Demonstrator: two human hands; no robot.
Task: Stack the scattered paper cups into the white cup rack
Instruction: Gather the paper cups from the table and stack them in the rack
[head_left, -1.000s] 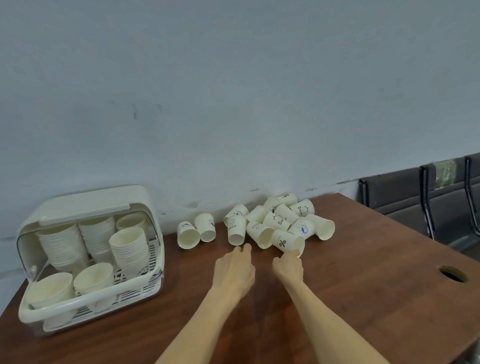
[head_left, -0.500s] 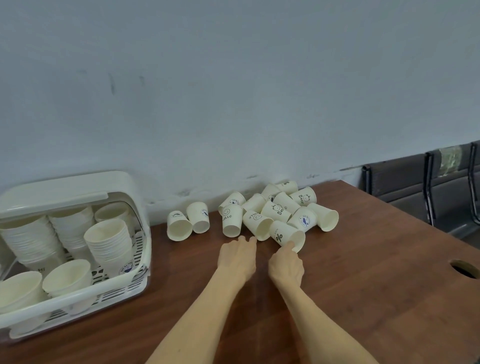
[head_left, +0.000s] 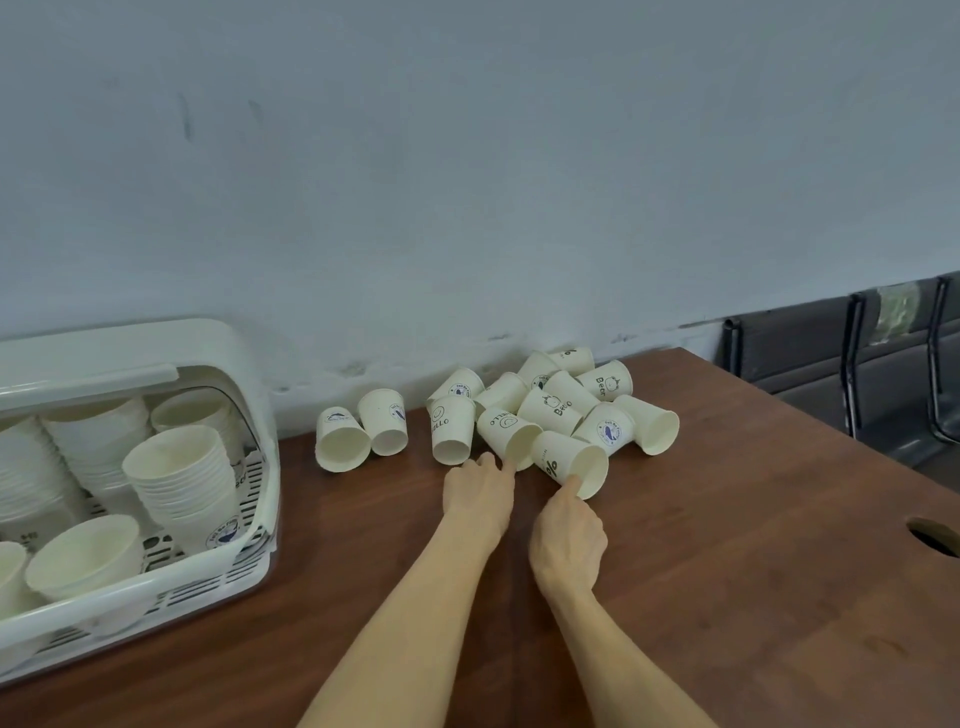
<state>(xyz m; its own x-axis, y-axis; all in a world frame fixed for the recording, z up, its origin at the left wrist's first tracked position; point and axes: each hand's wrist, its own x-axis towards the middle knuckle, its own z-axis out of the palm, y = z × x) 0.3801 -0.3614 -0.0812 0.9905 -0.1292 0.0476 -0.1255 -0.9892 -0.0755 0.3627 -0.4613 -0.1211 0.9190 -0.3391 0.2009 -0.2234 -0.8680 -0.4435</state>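
Reaching into the cup pile (head_left: 550, 415) at twelve o'clock on the tabletop (head_left: 727, 597) — left hand (head_left: 480, 491) fingers extended, touching one rim; right hand (head_left: 569, 535) pointing a finger at another, holding nothing. Risking light cups rolling away; rack (head_left: 208, 582) sitting at nine o'clock.

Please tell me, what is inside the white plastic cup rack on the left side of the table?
The white plastic cup rack holds tall stacks of nested white paper cups and shorter cups at the front. The frame edge cuts off its left part, so that content stays unseen.
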